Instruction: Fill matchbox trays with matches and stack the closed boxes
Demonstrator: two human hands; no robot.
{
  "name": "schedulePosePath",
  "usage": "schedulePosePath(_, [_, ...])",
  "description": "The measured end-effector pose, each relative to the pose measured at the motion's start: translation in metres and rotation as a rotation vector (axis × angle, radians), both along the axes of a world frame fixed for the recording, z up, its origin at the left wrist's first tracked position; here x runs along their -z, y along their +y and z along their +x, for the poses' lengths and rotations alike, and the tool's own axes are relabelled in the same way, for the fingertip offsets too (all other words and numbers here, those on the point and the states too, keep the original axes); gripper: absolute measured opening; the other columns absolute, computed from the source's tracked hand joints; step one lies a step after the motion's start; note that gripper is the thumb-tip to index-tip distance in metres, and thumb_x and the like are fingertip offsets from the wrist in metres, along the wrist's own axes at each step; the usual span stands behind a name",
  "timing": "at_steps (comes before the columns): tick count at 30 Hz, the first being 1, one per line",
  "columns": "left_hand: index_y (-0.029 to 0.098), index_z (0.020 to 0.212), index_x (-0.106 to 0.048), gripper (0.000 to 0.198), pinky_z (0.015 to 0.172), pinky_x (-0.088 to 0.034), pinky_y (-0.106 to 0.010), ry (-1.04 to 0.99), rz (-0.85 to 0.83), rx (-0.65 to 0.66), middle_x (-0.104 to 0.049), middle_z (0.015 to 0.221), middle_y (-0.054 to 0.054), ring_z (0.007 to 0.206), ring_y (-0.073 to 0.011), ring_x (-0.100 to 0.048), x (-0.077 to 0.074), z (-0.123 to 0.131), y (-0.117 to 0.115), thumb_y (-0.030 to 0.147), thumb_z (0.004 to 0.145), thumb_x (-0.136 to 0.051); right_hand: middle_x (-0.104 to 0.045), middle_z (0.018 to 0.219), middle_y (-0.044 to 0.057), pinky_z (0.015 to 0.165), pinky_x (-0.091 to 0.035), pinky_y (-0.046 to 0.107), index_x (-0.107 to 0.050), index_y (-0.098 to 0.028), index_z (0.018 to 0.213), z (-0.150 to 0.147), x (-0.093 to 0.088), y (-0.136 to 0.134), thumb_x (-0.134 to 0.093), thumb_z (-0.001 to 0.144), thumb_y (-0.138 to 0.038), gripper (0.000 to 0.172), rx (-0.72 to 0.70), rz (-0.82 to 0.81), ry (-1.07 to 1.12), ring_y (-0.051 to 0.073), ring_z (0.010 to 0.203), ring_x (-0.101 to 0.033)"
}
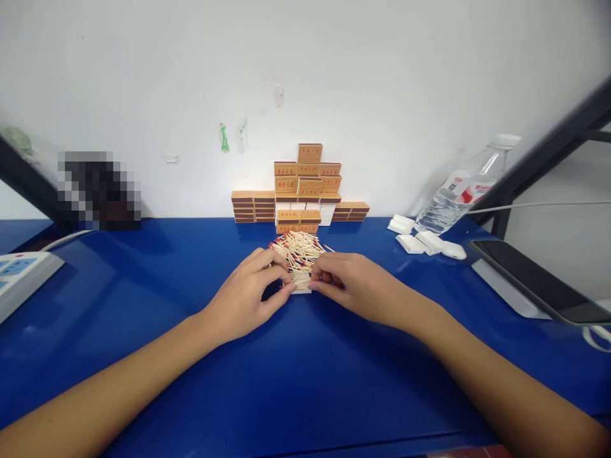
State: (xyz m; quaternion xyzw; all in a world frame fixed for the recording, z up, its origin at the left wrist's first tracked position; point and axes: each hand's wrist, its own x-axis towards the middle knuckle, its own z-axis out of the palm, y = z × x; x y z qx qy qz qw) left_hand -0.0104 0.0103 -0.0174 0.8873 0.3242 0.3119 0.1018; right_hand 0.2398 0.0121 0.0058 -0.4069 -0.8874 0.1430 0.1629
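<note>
A small white matchbox tray (301, 291) rests on the blue tabletop with some matchsticks lying in it. At its left end my left hand (252, 286) is closed, thumb and fingertips on the tray's edge. My right hand (348, 283) is closed at the opposite end, its thumb low and its fingers curled. Just behind the tray is a loose heap of red-tipped matches (298, 248), partly covered by both hands' fingers. Beyond the heap, matchboxes (309, 187) with orange-brown labels are stacked against the wall.
At right, a clear plastic bottle (458, 191) leans near several white blocks (415, 245). A dark phone (539, 277) lies on a white stand farther right. A white power strip (28, 286) sits at the left edge. The white wall (181, 95) bounds the blue table (305, 381).
</note>
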Motion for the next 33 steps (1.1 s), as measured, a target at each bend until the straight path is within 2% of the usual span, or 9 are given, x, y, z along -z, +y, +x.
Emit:
schedulePosePath(5, [0.020,0.102,-0.070,0.010,0.094,-0.051,-0.040,-0.099,0.092,-0.024,-0.067,0.111,-0.007,0.105,-0.0212,-0.060,0.002,0.004,0.001,0.026,0.104,-0.062,-0.064,0.082,0.001,0.066,-0.035,0.029,-0.062,-0.020,0.087,-0.001,-0.001,-0.001,-0.063,0.100,-0.023,0.013,0.020,0.038,0.016,0.015,0.072,-0.054])
schedulePosePath(8, [0.021,0.101,-0.071,0.011,0.094,-0.051,-0.040,-0.120,0.071,-0.058,-0.068,0.110,-0.006,0.105,-0.0216,-0.060,0.005,0.008,0.003,0.028,0.103,-0.064,-0.064,0.081,0.001,0.065,-0.036,0.029,-0.065,-0.020,0.089,-0.001,-0.001,-0.001,-0.062,0.101,-0.024,0.014,0.041,0.050,0.037,0.015,0.072,-0.054])
schedulePosePath(14, [0.023,0.110,-0.071,0.025,0.096,-0.047,-0.046,-0.031,0.037,-0.101,-0.071,0.114,-0.006,0.106,-0.0248,-0.062,0.003,0.005,0.001,0.046,0.098,-0.071,-0.066,0.081,0.001,0.065,-0.038,0.029,-0.064,-0.020,0.087,0.001,-0.002,0.002,-0.061,0.098,-0.023,0.012,0.098,0.049,0.080,0.015,0.070,-0.056])
schedulePosePath(19, [0.021,0.123,-0.067,0.041,0.090,-0.046,-0.048,0.153,0.083,-0.147,-0.070,0.119,-0.009,0.107,-0.0297,-0.060,-0.001,-0.002,0.000,0.046,0.091,-0.074,-0.068,0.085,0.002,0.069,-0.042,0.029,-0.069,-0.020,0.097,0.001,-0.001,0.001,-0.059,0.098,-0.021,0.010,0.076,0.053,0.116,0.016,0.074,-0.059])
schedulePosePath(27, [0.019,0.106,-0.070,0.026,0.085,-0.045,-0.044,0.182,0.079,-0.114,-0.072,0.106,-0.006,0.099,-0.0262,-0.059,0.000,-0.002,0.002,0.043,0.095,-0.070,-0.065,0.082,0.000,0.068,-0.041,0.028,-0.068,-0.019,0.090,-0.005,0.004,-0.001,-0.061,0.094,-0.011,0.011,0.028,-0.009,0.100,0.014,0.072,-0.056])
schedulePosePath(33, [0.020,0.105,-0.068,0.025,0.085,-0.045,-0.043,0.161,0.070,-0.079,-0.072,0.105,-0.005,0.099,-0.0258,-0.060,-0.001,-0.001,0.001,0.043,0.095,-0.071,-0.064,0.083,0.000,0.069,-0.041,0.027,-0.068,-0.019,0.092,-0.006,0.003,-0.001,-0.062,0.096,-0.012,0.010,0.000,-0.018,0.115,0.014,0.073,-0.056])
